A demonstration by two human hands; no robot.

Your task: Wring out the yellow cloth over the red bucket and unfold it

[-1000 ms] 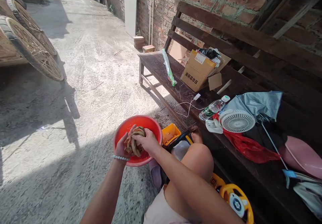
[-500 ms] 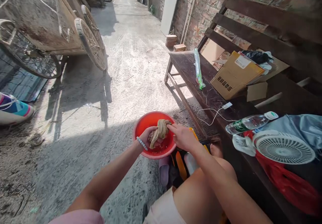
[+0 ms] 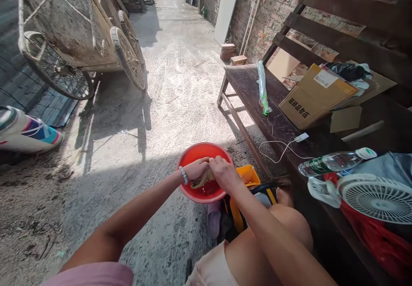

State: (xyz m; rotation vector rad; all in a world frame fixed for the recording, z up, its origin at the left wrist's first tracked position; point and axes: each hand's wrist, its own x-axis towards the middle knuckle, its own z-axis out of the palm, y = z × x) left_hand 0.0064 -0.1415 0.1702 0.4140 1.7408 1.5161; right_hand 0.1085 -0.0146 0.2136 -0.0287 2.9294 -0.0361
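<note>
Both hands met over the red plastic basin [image 3: 193, 154], which sat on the concrete ground just off the near end of the wooden bench [image 3: 277, 125]. The left hand [image 3: 195, 169], a pale bead bracelet [image 3: 183, 175] at its wrist, was clenched around one end of a wet, tan bundle of cloth or fibre [image 3: 200, 181]; the right hand [image 3: 223, 173] was closed over the other end, knuckles up, the two fists touching. The bundle hung low inside the basin, above a shallow pool of water at its bottom. What the bundle was made of could not be told for sure, since the fingers hid most of it.

To wring well, the fists probably needed to turn against each other while staying over the middle of the basin, so that the run-off fell inside its rim and not on the ground or the knee. Holding the bundle short, with little slack between the hands, would press more water out.

A yellow plastic tub [image 3: 247, 175] stood against the basin's right side. On the bench lay a cardboard box [image 3: 310, 99], a water bottle [image 3: 334, 162], a white fan [image 3: 373, 194] and a charger cable [image 3: 283, 146]. A handcart [image 3: 74, 37] stood across the alley.
</note>
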